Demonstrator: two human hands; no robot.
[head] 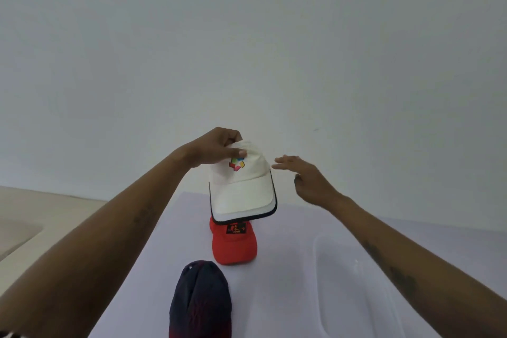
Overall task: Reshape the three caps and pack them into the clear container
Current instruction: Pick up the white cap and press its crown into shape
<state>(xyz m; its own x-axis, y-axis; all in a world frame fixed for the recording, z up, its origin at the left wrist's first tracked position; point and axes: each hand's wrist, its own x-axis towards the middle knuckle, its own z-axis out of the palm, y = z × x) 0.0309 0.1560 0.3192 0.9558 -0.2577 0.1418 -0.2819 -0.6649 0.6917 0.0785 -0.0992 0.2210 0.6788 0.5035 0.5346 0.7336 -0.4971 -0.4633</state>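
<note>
The left hand (219, 149) holds a white fabric cap with a dark-edged brim and a small multicoloured logo on its front (242, 186) up in the air above the far part of the pale lilac tabletop (153, 255), its fingers (238, 151) curled and pinching the crown cloth at the top left, thumb pressed on the front panel just above the logo. The brim points toward the near side and hangs tilted downward. The right hand (307, 181) hovers just to the right of the crown with its fingers (282, 163) spread apart and straight, their tips just beside the cap's right edge; whether they touch the cloth cannot be told. Below the white cap, a red fabric cap with a small dark patch on its front (234, 244) lies on the tabletop, its far part hidden by the white brim. Nearer, and a little to the left, a dark navy cap with a reddish lower edge (200, 302) rests on the tabletop, cut off by the bottom of the view. To the right of both, a clear plastic container (354, 293) sits on the tabletop beneath the right forearm. A plain pale wall (247, 35) fills the far side.
</note>
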